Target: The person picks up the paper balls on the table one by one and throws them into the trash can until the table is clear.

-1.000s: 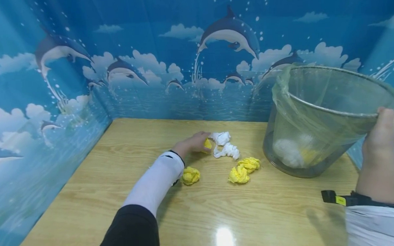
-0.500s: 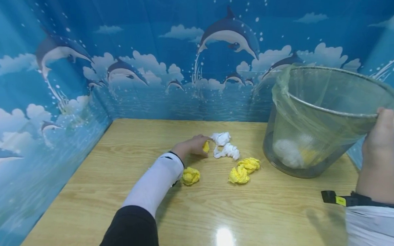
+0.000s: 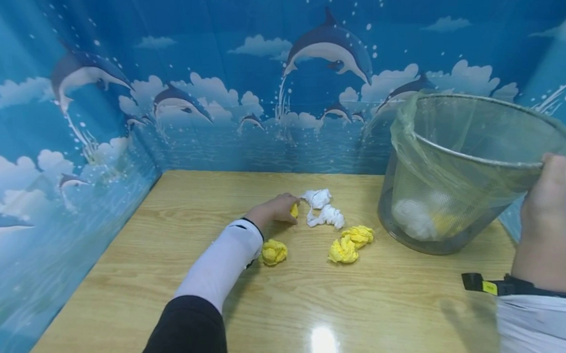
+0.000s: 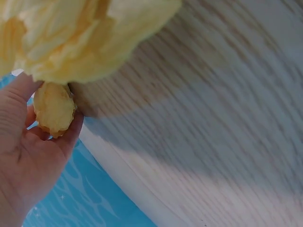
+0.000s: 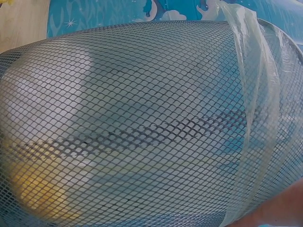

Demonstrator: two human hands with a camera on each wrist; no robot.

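Observation:
My left hand (image 3: 280, 207) holds a crumpled yellow paper ball (image 3: 294, 210) low over the table. In the left wrist view the thumb and fingers curl round this paper ball (image 4: 54, 109). Just right of that hand lie two crumpled white paper balls (image 3: 317, 198). At the right, my right hand (image 3: 551, 191) grips the rim of a mesh wastebasket (image 3: 459, 190), which is tilted toward that hand. A thin pale-green bin liner (image 3: 406, 123) folds over the rim. White and yellow paper (image 5: 42, 191) shows through the mesh near the bottom.
Another yellow paper ball (image 3: 274, 252) lies beside the left wrist. Two more yellow balls (image 3: 344, 251) touch each other between the white ones and the wastebasket. Blue dolphin-print cloth (image 3: 241, 94) stands round the back and sides of the wooden table (image 3: 289, 313).
My left fingers have drawn in round the yellow paper ball, and the hand has moved slightly left. My right hand and the wastebasket have stayed in place.

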